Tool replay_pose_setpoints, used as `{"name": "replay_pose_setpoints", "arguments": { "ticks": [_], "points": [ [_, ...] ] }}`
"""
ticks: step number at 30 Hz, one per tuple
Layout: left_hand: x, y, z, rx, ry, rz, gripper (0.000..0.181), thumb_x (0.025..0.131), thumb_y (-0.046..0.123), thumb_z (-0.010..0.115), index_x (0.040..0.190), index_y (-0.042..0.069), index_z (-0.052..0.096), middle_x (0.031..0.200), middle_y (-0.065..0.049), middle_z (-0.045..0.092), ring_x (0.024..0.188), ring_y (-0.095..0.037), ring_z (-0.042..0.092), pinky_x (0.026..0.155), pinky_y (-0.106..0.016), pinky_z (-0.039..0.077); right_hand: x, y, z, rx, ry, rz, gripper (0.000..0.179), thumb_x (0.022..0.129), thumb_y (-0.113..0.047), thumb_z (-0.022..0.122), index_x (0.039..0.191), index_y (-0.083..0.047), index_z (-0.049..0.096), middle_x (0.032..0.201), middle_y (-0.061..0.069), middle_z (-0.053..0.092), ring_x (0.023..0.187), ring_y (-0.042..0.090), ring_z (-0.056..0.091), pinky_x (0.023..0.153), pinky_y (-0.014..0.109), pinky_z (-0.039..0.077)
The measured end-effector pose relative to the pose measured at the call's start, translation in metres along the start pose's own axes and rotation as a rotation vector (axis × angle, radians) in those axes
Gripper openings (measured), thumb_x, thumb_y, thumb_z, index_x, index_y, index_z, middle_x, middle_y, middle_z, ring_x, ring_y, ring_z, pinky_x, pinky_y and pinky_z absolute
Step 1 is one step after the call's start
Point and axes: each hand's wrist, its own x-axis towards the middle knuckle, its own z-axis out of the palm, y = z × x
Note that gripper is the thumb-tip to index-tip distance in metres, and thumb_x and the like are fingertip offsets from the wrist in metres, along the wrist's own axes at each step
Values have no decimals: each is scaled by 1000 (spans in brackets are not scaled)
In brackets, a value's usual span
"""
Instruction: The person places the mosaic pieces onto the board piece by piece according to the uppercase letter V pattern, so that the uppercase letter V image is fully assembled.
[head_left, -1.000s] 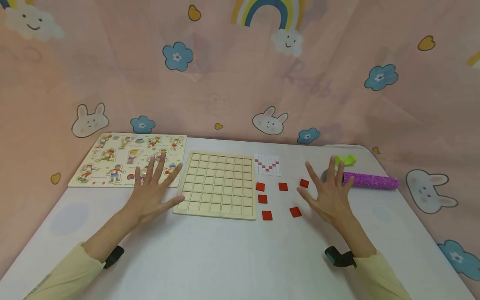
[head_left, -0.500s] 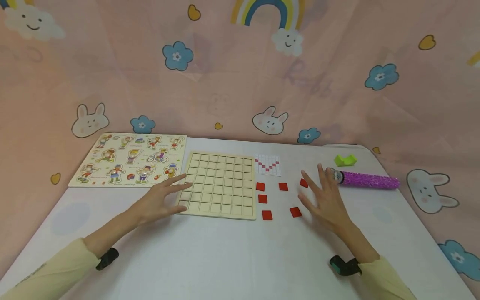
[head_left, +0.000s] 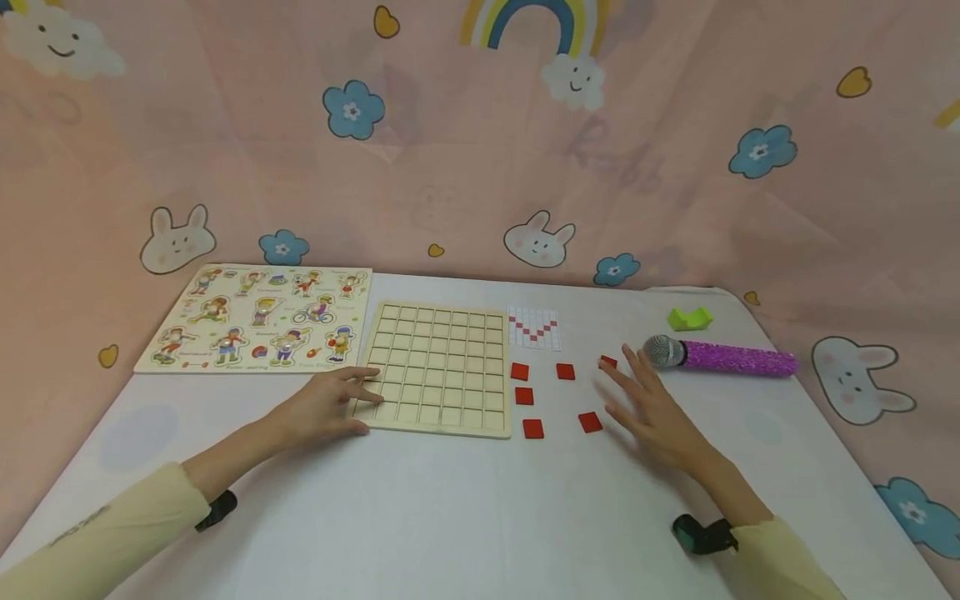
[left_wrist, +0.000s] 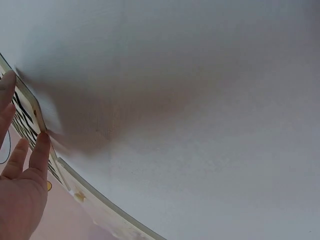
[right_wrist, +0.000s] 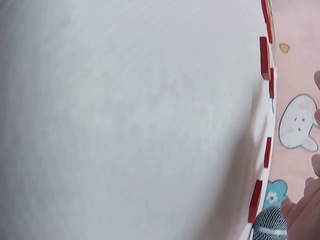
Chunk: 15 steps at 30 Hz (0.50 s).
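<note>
At the left side of a pale wooden grid board point(head_left: 442, 367) is my left hand point(head_left: 322, 408), its fingers over the board's left edge and the thumb by the near corner. In the left wrist view, fingertips point(left_wrist: 43, 140) meet the board's edge. My right hand point(head_left: 660, 417) hovers with extended, spread fingers right of several red square tiles point(head_left: 590, 422). One fingertip partly covers the farthest tile point(head_left: 609, 362); whether it touches cannot be told. A small pattern card point(head_left: 534, 328) with red squares in a V lies beyond the tiles.
A puzzle board point(head_left: 258, 321) with children's sports figures lies at the back left. On the right are a purple-handled microphone point(head_left: 738, 358) and a bright green piece point(head_left: 690, 319). A pink printed cloth point(head_left: 450, 167) hangs behind the white table point(head_left: 450, 517).
My left hand has come down from over the puzzle board to the grid board's left edge. My right hand has lowered from over the microphone head toward the tiles. The objects stay put.
</note>
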Motion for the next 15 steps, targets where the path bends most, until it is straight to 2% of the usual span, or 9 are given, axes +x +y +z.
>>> {"name": "replay_pose_setpoints", "arguments": {
  "ticks": [2,5,7,12,15],
  "points": [
    [0,-1,-1,-18,-9,-13,35,73,11,82,107,6,73,134,-19,53,114,-33,55,76,-30,50,-1,4,-1,42,-8,15,61,94,-29,59,149,-16,35,159,15,8,144,41,0,101,80,15],
    [-1,-4,-1,-33,-25,-23,35,74,11,81,107,5,73,132,-19,55,102,-26,58,67,-22,48,-2,10,-3,95,-2,19,59,94,-24,60,147,-12,37,158,19,13,144,42,3,101,80,15],
    [-1,-4,-2,-31,-31,-16,35,75,12,81,108,5,73,130,-19,57,100,-25,58,68,-23,49,-4,13,-5,125,0,23,58,94,-22,60,146,-9,38,156,22,16,143,43,6,102,79,15],
    [-2,-6,-3,-38,-28,9,36,74,13,81,107,4,73,128,-20,59,116,-35,55,75,-28,52,-9,19,-12,232,0,79,57,95,-21,60,147,-11,38,156,20,20,142,43,14,104,74,22],
    [-2,-8,-4,-50,-37,23,36,75,13,80,108,2,72,129,-20,58,121,-38,51,81,-32,55,-11,22,-16,292,1,111,57,95,-22,60,147,-12,38,155,18,24,141,41,22,105,66,28]
  ]
}}
